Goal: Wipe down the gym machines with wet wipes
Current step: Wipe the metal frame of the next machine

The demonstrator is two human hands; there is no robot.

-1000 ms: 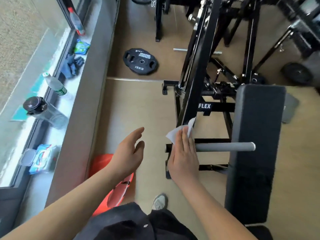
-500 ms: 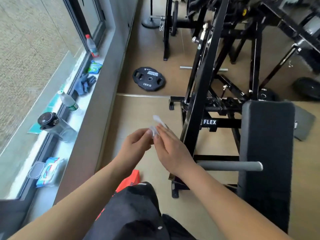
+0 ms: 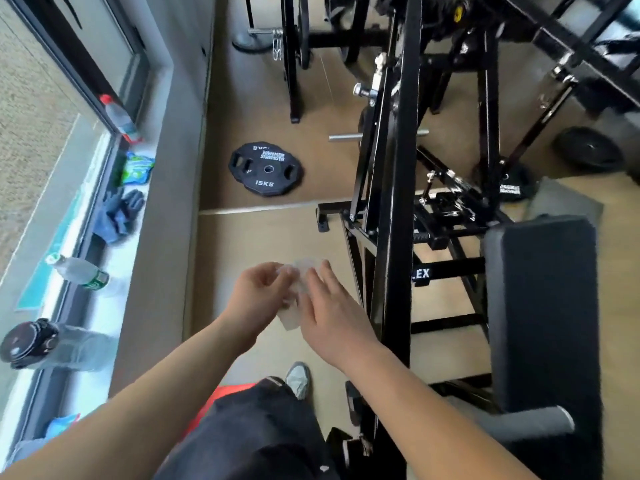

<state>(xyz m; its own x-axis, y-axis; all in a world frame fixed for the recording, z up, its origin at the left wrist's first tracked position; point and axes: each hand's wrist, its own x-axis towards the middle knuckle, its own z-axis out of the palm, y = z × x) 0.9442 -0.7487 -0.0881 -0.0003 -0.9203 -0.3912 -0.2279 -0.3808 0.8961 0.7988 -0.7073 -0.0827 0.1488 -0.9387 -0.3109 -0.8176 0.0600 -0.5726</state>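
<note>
While the left hand [image 3: 259, 296] pinches the wet wipe [image 3: 298, 270] and the right hand [image 3: 334, 318] lies against it, grip unclear, just beside the machine's black upright [image 3: 398, 202], refolding to a clean face seems wise before wiping.

We count: two hands, left hand [image 3: 258, 299], right hand [image 3: 332, 323]; one wipe [image 3: 302, 271]; three bottles [image 3: 78, 271]; two weight plates [image 3: 265, 169]; one green packet [image 3: 138, 168]; one shoe [image 3: 298, 379]; one black pad [image 3: 540, 306].
</note>
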